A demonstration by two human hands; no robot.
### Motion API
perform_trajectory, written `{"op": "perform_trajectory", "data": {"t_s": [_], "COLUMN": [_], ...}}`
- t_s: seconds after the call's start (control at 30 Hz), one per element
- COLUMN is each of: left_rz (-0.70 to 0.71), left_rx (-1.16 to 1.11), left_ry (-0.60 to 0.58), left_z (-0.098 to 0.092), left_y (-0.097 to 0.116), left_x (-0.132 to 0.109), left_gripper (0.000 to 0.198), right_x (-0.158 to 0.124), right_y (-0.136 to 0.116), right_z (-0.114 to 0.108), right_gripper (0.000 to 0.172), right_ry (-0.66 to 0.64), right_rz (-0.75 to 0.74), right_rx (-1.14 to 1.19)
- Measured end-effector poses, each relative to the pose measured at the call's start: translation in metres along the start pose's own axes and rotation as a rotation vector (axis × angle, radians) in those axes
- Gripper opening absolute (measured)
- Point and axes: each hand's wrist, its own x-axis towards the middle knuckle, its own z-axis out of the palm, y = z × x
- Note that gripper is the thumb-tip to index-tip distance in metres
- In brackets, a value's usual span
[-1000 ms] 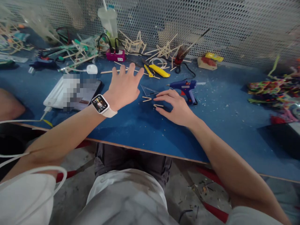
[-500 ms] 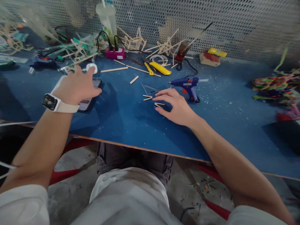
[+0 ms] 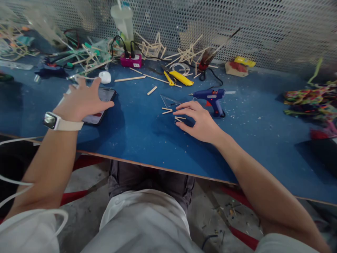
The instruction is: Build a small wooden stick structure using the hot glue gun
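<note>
My left hand [image 3: 81, 100] is spread over a phone [image 3: 106, 94] whose screen is lit; whether the fingers touch it I cannot tell. Just beyond the fingers lies a white earbud case [image 3: 105, 77]. On the table by the glue gun, my right hand [image 3: 197, 119] rests with its fingers apart and curved, holding nothing. Short wooden sticks [image 3: 180, 118] lie between its thumb and fingers, and another small pair of sticks [image 3: 166, 111] sits left of the fingertips. A clear set square [image 3: 168, 101] is beyond them. The blue glue gun [image 3: 210, 96] lies right of the fingers.
Farther back are a yellow utility knife [image 3: 181, 78], pliers [image 3: 169, 78], a magenta power strip [image 3: 131, 60] with cords, and a plastic cup [image 3: 123, 23]. Stick frameworks [image 3: 151, 47] stand along the mesh wall [image 3: 168, 21]. Colourful strings [image 3: 308, 96] are piled at right.
My left hand has shifted slightly left and toward me, uncovering more of the phone and the earbud case. My right hand stays by the sticks. The view has shifted a little.
</note>
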Motion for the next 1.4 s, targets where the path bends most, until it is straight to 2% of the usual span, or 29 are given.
{"op": "perform_trajectory", "data": {"t_s": [0.17,0.43,0.5,0.57,0.63,0.7,0.8,0.9,0.97,1.07,1.2,1.3,1.4], "left_rz": [0.010,0.003,-0.006,0.035,0.173,0.418,0.821,1.090,1.178,1.208,1.143,1.133,1.147], "left_rx": [0.002,-0.042,-0.073,-0.121,-0.176,-0.279,-0.518,-0.645,-0.754,-0.996,-1.191,-1.213,-1.231], "left_ry": [0.027,0.020,-0.007,0.020,0.147,0.260,0.236,0.275,0.240,0.096,-0.039,-0.081,-0.075], "left_z": [0.002,0.001,0.000,0.000,0.001,0.004,0.008,0.011,0.014,0.027,0.047,0.056,0.060], "left_y": [0.003,0.008,0.005,0.006,0.017,0.044,0.105,0.158,0.173,0.168,0.148,0.144,0.145], "left_x": [-0.005,-0.010,-0.011,-0.012,-0.015,-0.020,-0.026,-0.030,-0.032,-0.034,-0.037,-0.036,-0.035], "left_gripper": [0.124,0.111,0.115,0.119,0.106,0.075,0.027,0.010,0.005,0.004,0.011,0.013,0.013], "right_x": [0.000,-0.001,-0.001,0.000,0.002,0.004,0.007,0.005,0.003,-0.002,-0.007,-0.012,-0.015], "right_y": [0.000,0.002,0.003,0.004,0.004,0.003,0.000,-0.003,-0.006,-0.013,-0.024,-0.029,-0.033], "right_z": [0.000,-0.001,0.000,0.002,0.006,0.011,0.018,0.022,0.021,0.016,0.010,0.003,-0.004], "right_gripper": [0.028,0.027,0.029,0.029,0.025,0.017,0.005,0.009,0.009,0.009,0.019,0.022,0.018], "right_ry": [0.010,0.053,0.068,0.099,0.162,0.275,0.475,0.641,0.721,0.744,0.642,0.570,0.503], "right_rz": [0.013,0.001,-0.014,-0.034,-0.054,-0.061,-0.077,-0.175,-0.257,-0.340,-0.378,-0.368,-0.345], "right_rx": [0.008,-0.009,-0.014,-0.011,-0.003,-0.006,-0.036,-0.090,-0.141,-0.206,-0.206,-0.221,-0.258]}}
